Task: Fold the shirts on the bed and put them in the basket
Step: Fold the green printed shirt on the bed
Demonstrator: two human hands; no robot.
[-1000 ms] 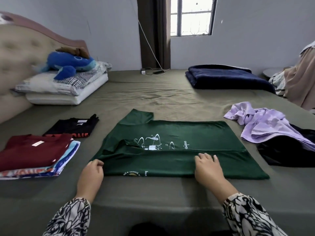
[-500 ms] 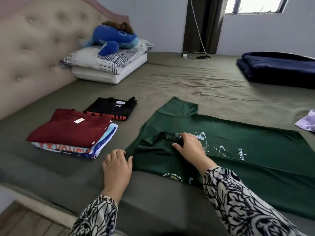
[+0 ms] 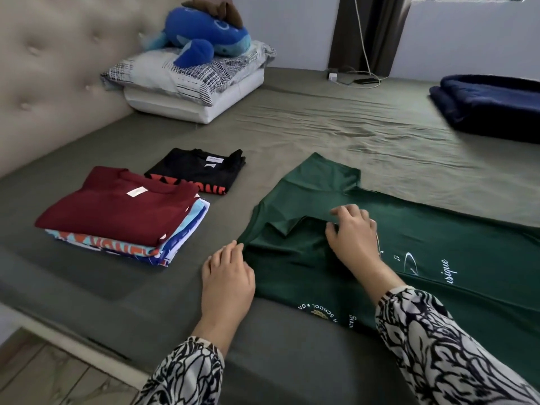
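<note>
Head view, the only one I have: green shirt (image 3: 409,244) lies spread flat on the bed (image 3: 336,127), near its front edge, with the near side already folded over lengthwise. My right hand (image 3: 355,238) pinches the folded-in sleeve cloth by the collar end, I judge to tuck it square before the next fold. My left hand (image 3: 228,276) rests at the shirt's corner, fingers loosely curled on the edge, seemingly pinning it so the cloth does not slide.

Left of the shirt sits a stack of folded shirts (image 3: 122,211), maroon on top, and just beyond it a folded black shirt (image 3: 198,171) lies alone; these look parked until they go to the basket, which I cannot see.

Further off, a blue plush toy (image 3: 204,36) lies on pillows (image 3: 187,83) against the padded headboard (image 3: 52,68). A navy blanket (image 3: 491,109) lies far right, a charger cable (image 3: 362,80) by the curtain (image 3: 371,33).
</note>
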